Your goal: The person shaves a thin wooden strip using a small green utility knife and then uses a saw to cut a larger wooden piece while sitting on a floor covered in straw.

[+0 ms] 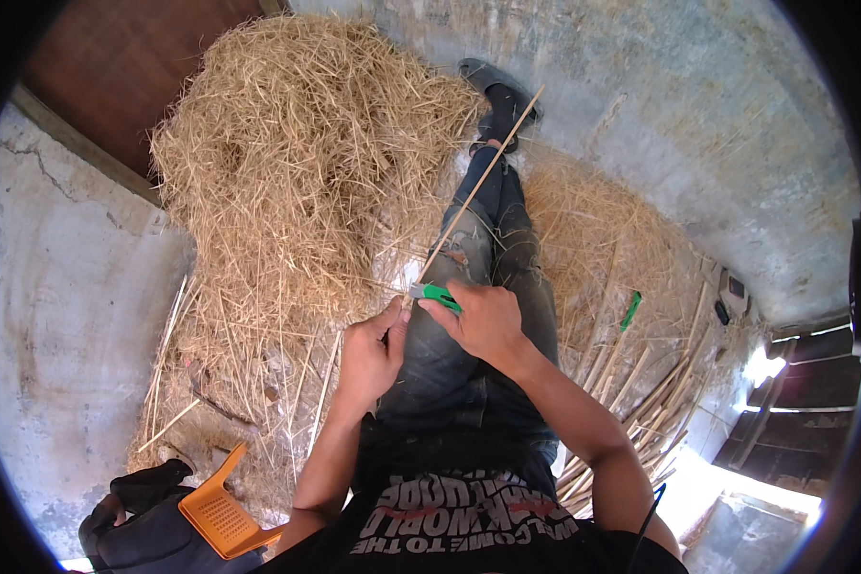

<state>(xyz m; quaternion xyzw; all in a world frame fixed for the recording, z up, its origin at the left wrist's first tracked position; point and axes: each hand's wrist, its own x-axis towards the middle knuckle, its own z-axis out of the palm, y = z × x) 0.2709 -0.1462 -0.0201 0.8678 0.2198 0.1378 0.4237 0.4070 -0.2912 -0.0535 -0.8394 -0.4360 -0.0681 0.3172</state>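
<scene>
My right hand (pixel 486 322) is closed around a green utility knife (pixel 440 296), whose pale blade end points left. Its tip meets a long, thin wooden stick (pixel 478 187) over my lap. Pinched between thumb and fingers of my left hand (pixel 375 351) is the near end of that stick. From there the stick runs up and to the right, above my outstretched legs (pixel 488 230), to a far end near my shoe. Exactly where the blade touches the stick is too small to make out.
A big heap of straw or shavings (pixel 297 143) lies to the left of my legs. Several long sticks (pixel 655 411) lie at the right, near a green object (pixel 630 311). An orange plastic piece (pixel 222 517) rests on dark cloth (pixel 143 536) at lower left. Walls (pixel 660 124) stand close around.
</scene>
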